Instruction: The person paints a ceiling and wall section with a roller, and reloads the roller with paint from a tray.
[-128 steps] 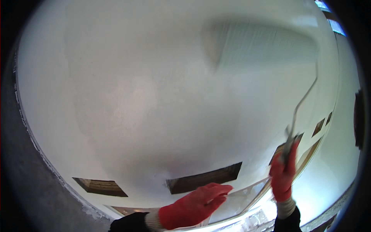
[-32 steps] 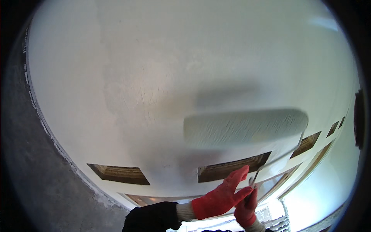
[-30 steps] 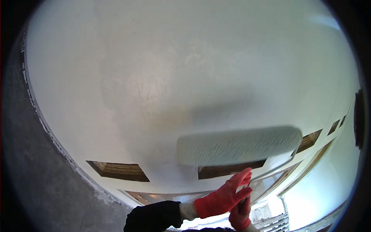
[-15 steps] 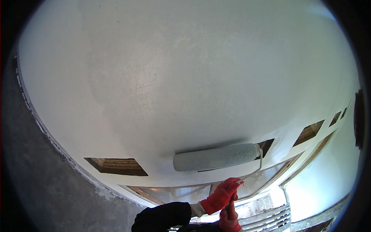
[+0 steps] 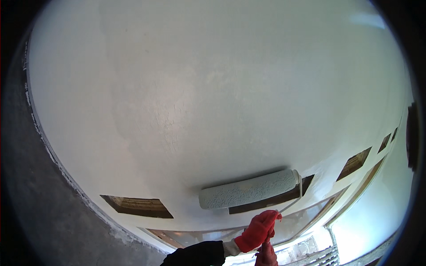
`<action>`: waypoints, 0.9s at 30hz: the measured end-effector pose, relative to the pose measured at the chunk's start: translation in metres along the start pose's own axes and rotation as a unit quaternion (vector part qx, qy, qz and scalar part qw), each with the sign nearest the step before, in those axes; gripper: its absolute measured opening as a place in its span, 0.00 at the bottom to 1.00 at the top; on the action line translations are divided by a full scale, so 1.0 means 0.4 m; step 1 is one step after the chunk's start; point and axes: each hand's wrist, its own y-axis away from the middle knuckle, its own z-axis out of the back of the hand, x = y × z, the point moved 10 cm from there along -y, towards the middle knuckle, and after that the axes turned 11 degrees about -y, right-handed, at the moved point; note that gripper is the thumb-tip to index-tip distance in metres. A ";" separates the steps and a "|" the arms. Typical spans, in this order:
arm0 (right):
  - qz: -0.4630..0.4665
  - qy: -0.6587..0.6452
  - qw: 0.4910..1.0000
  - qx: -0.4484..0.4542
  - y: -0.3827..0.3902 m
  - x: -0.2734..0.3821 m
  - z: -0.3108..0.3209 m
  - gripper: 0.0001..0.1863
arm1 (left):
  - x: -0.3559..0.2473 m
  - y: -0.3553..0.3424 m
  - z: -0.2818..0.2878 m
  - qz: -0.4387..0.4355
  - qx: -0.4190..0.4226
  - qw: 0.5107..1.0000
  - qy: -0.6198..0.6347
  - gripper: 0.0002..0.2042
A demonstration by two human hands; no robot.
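The roller (image 5: 248, 189) slants at a pale wall (image 5: 213, 97), partly overlapping a dark slot (image 5: 275, 199); right and nearer, I have the red-gloved left hand (image 5: 256, 232) curled around its rod (image 5: 290, 205); how the right hand (image 5: 266, 256) grips, I cannot tell. Light, even pressure should roll cleanest.

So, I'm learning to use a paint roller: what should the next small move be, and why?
Probably ease the roller upward along the wall above: in this view it overlaps the upper edge of the dark opening, where it might catch.
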 end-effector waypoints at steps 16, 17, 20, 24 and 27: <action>-0.057 -0.018 0.998 -0.018 -0.296 0.223 0.021 0.29 | -0.550 0.214 -0.031 -0.435 -0.076 0.793 -0.420 0.26; 0.012 -0.008 1.000 -0.026 -0.335 0.296 0.034 0.29 | -0.579 0.226 -0.032 -0.444 -0.076 0.787 -0.423 0.26; 0.205 0.039 0.976 -0.064 -0.421 0.494 0.079 0.29 | -0.663 0.261 -0.051 -0.515 -0.106 0.687 -0.502 0.29; 0.198 -0.008 0.973 -0.116 -0.590 0.579 0.105 0.34 | -0.722 0.262 0.021 -0.450 -0.113 0.770 -0.438 0.28; 0.288 0.019 0.938 -0.190 -0.717 0.727 0.154 0.35 | -0.796 0.316 0.035 -0.523 -0.103 0.754 -0.384 0.28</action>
